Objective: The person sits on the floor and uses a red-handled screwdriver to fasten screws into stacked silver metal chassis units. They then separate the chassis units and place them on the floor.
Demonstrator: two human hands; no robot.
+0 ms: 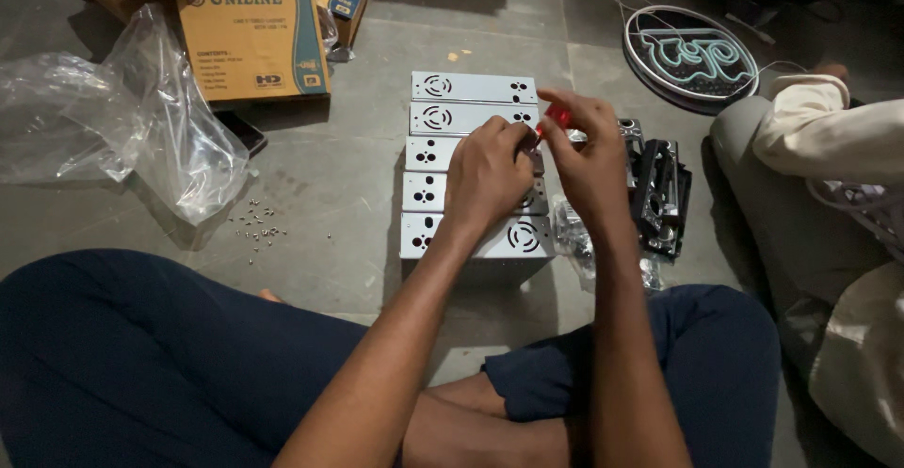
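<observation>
A row of several grey metal housings (471,88) with round vent holes lies on the floor in front of me. My left hand (487,174) rests on the middle of the row, fingers pinched together at the right end of one housing. My right hand (589,157) is closed around a red-handled screwdriver (557,115), held upright just right of the left fingers. The tool's tip is hidden behind my hands.
Loose small screws (256,228) lie on the floor at left, beside crumpled clear plastic bags (155,120) and cardboard boxes (252,37). Black metal parts (661,195) sit right of the housings. Another person's leg and sleeve (819,138) are at right. A round neon sign (690,54) lies behind.
</observation>
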